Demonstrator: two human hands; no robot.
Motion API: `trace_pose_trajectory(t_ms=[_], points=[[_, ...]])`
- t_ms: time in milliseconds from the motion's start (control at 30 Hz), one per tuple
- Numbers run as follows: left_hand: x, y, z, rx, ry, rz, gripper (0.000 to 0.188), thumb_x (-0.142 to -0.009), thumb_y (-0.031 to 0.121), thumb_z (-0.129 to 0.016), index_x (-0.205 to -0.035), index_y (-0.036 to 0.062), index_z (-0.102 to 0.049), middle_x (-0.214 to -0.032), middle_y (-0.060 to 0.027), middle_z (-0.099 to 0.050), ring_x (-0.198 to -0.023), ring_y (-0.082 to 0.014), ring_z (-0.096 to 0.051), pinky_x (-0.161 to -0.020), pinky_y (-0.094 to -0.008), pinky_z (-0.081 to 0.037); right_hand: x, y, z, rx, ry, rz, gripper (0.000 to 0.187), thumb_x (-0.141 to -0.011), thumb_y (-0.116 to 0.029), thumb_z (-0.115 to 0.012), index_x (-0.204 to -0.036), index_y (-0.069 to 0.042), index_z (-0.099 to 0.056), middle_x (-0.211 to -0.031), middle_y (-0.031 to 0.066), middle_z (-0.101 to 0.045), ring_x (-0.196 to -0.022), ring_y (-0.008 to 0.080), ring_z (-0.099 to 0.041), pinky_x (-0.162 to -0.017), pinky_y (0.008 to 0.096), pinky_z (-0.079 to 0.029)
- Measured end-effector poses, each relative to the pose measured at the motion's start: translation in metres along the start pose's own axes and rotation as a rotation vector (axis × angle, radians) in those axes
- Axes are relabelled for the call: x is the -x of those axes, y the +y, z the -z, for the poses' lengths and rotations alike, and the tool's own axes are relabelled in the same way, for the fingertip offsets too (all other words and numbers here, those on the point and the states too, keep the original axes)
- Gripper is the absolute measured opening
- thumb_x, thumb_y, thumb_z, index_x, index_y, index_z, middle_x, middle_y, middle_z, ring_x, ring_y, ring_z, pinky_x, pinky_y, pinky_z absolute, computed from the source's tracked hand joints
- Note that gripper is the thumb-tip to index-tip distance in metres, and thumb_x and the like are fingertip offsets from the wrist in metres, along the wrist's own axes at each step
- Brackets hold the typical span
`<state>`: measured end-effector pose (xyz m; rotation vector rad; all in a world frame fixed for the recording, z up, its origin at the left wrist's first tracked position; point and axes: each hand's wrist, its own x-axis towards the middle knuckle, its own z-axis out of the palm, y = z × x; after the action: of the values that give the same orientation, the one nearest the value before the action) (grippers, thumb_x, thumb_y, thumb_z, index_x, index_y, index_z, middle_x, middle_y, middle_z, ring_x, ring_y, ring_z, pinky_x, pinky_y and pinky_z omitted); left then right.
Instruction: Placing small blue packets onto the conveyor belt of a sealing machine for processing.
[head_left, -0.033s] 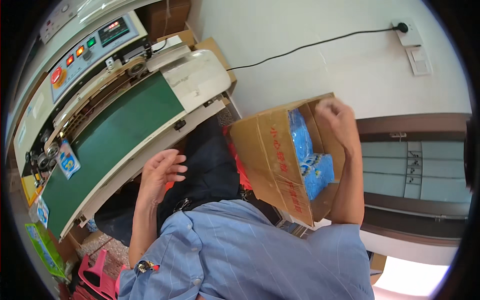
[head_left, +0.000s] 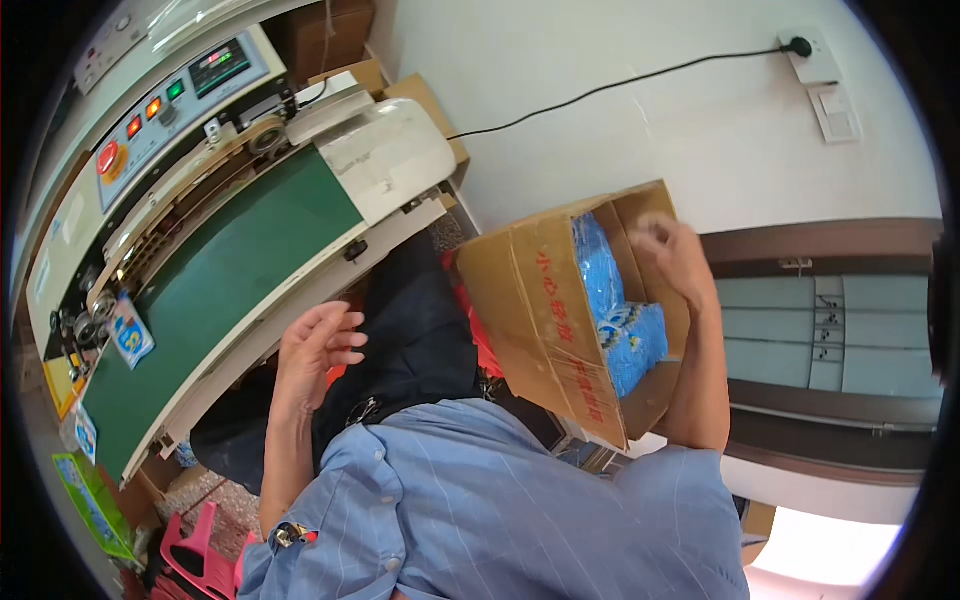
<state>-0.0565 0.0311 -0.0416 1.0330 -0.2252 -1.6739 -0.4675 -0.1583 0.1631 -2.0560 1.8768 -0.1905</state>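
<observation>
My left hand [head_left: 320, 342] hovers over my lap beside the front edge of a sealing machine with a green conveyor belt [head_left: 245, 240]. Its fingers are apart and nothing is in them. At the upper far edge of an open cardboard box [head_left: 525, 320] is my right hand [head_left: 675, 262]. Its fingers look bent but are smeared by motion, so whether they hold anything does not show. Inside the box lie blue plastic packs [head_left: 635, 345]. Two small blue-and-white packets sit at the belt's left end, one being a packet [head_left: 131, 333] near the rollers.
The machine's control panel [head_left: 180, 110] has lit buttons and a red knob. A black cord [head_left: 620, 88] runs along the wall to a socket [head_left: 812, 58]. A pink plastic stool [head_left: 200, 555] and a green basket [head_left: 95, 505] stand at lower left. Dark-framed glass panels [head_left: 770, 340] are at right.
My right hand has dropped slightly toward the box opening. The left hand stays nearly in place; the whole view has shifted a little.
</observation>
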Motion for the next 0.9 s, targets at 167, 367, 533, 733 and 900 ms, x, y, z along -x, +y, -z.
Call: trace_pose_trajectory(t_ms=[167, 367, 533, 733, 900], points=[[0.016, -0.014, 0.023, 0.001, 0.083, 0.045, 0.026, -0.097, 0.022, -0.063, -0.114, 0.002, -0.062, -0.104, -0.0137, -0.071, -0.081, -0.0187, -0.072, -0.063, -0.0291, -0.061, 0.065, 0.094, -0.025, 0.33, -0.026, -0.199, 0.026, -0.079, -0.015, -0.076, -0.094, 0.003, -0.065, -0.082, 0.0216, -0.065, -0.076, 0.0339, -0.063, -0.072, 0.0408, -0.049], [-0.007, -0.018, 0.02, -0.041, 0.155, 0.068, 0.025, -0.097, 0.022, -0.063, -0.114, 0.003, -0.062, -0.101, -0.012, -0.072, -0.081, -0.0186, -0.072, -0.062, -0.0287, -0.061, 0.059, 0.051, -0.049, 0.307, -0.335, -0.242, 0.033, -0.078, -0.023, -0.079, -0.097, 0.001, -0.065, -0.094, 0.0215, -0.067, -0.091, 0.0398, -0.064, -0.079, 0.0455, -0.051], [-0.021, -0.016, 0.004, -0.1, 0.158, 0.058, 0.024, -0.097, 0.021, -0.063, -0.114, 0.0036, -0.062, -0.1, -0.0112, -0.072, -0.079, -0.0183, -0.072, -0.061, -0.028, -0.061, 0.087, 0.087, -0.065, 0.495, -0.201, -0.225, 0.04, -0.078, -0.026, -0.08, -0.107, -0.002, -0.066, -0.106, 0.0197, -0.064, -0.102, 0.0378, -0.062, -0.087, 0.0474, -0.05], [-0.025, -0.024, -0.005, -0.106, 0.145, 0.07, 0.024, -0.098, 0.022, -0.062, -0.114, 0.0035, -0.062, -0.1, -0.011, -0.072, -0.08, -0.0185, -0.072, -0.061, -0.0284, -0.061, 0.101, 0.109, -0.06, 0.478, -0.198, -0.287, 0.035, -0.081, -0.028, -0.078, -0.104, -0.004, -0.066, -0.11, 0.0199, -0.059, -0.104, 0.0386, -0.058, -0.089, 0.0471, -0.048], [-0.025, -0.029, -0.012, -0.135, 0.133, 0.104, 0.024, -0.098, 0.022, -0.061, -0.114, 0.0033, -0.062, -0.101, -0.0116, -0.072, -0.081, -0.0193, -0.072, -0.062, -0.0295, -0.061, 0.107, 0.132, -0.064, 0.183, -0.328, -0.242, 0.033, -0.081, -0.022, -0.078, -0.104, -0.004, -0.064, -0.107, 0.0201, -0.059, -0.102, 0.0391, -0.058, -0.089, 0.0455, -0.048]])
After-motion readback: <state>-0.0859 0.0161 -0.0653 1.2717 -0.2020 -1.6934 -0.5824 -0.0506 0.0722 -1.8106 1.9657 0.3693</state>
